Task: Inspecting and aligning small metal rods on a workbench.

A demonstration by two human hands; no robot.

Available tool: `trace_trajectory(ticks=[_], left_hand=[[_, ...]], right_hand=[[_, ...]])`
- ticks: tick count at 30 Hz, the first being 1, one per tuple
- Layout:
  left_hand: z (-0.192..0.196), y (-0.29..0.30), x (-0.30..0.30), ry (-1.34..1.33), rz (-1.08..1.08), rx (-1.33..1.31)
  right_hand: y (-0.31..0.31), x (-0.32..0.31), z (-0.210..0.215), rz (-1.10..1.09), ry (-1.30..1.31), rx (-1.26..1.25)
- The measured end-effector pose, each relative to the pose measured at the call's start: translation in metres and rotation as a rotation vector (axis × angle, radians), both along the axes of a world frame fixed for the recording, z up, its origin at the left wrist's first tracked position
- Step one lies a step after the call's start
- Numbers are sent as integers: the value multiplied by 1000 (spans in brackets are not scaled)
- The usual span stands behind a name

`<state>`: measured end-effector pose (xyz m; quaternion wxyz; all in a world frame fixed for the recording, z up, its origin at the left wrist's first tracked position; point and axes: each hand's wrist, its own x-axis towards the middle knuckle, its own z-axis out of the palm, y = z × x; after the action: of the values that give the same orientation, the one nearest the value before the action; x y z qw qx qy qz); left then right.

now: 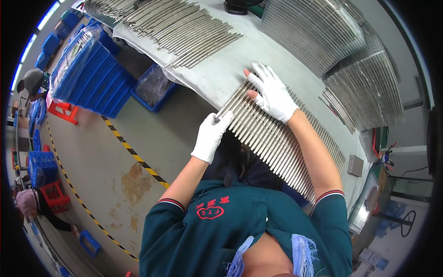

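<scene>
A row of slim metal rods point(270, 150) lies side by side on the white-covered table point(203, 81), their near ends jutting past its edge. At the left end of this row, my left hand point(210, 138), in a white glove, is closed with thumb and fingers around the near end of a metal rod. My right hand point(273, 94) rests over the far part of the same rods, fingers stretched out and thumb apart. Its glove leaves the thumb tip and one fingertip bare. What lies under the right palm is hidden.
More loose rods point(184, 34) are spread at the far left of the table. Plastic-wrapped rod stacks point(369, 85) stand at the right, near a small rod group point(339, 111) and a grey block point(356, 165). Stacked blue bins point(99, 83) and a blue crate point(157, 105) stand on the floor.
</scene>
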<state>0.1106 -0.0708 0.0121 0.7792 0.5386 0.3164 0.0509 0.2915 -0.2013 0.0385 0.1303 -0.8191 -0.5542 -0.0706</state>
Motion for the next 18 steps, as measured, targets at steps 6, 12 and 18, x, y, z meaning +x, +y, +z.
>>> trace_trajectory(ticks=[6, 12, 18], left_hand=[[-4, 8, 2, 28, -51, -55], [5, 12, -4, 68, -87, -49], [-5, 11, 5, 19, -65, 76]], right_hand=[[26, 3, -7, -9, -65, -93], [27, 3, -7, -8, -74, -102], [26, 2, -7, -8, -81, -84]])
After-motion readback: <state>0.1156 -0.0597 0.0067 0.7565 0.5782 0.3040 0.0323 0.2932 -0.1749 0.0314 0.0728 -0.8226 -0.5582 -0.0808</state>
